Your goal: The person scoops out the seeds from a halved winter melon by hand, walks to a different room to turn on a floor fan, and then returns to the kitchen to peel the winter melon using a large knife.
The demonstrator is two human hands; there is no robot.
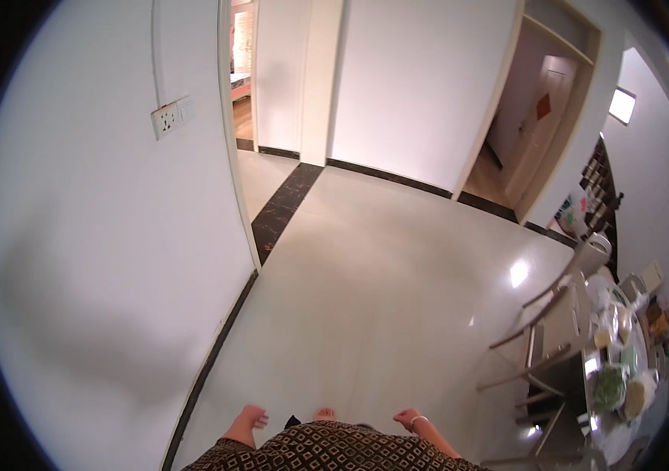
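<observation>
My left hand (pixel 252 416) hangs at the lower edge, beside the white wall on the left. Its fingers are loosely bent and a little apart, with nothing seen in them. To the right of my body, my right hand (pixel 408 419) hangs over the floor with its fingers curled inward. What lies inside those fingers is hidden. A light bracelet (pixel 420 419) circles the right wrist. Between the hands are a patterned brown garment (pixel 334 447) and the front of one foot (pixel 325 413). Neither hand touches any object.
Glossy tiles (pixel 369 294) cover the floor. At right, chairs (pixel 552 329) surround a dining table bearing a bagged green item (pixel 610 385) and other goods. A dark threshold strip (pixel 287 206) crosses the left doorway. Another doorway holds an ajar door (pixel 543 129). A socket plate (pixel 165 120) is on the left wall.
</observation>
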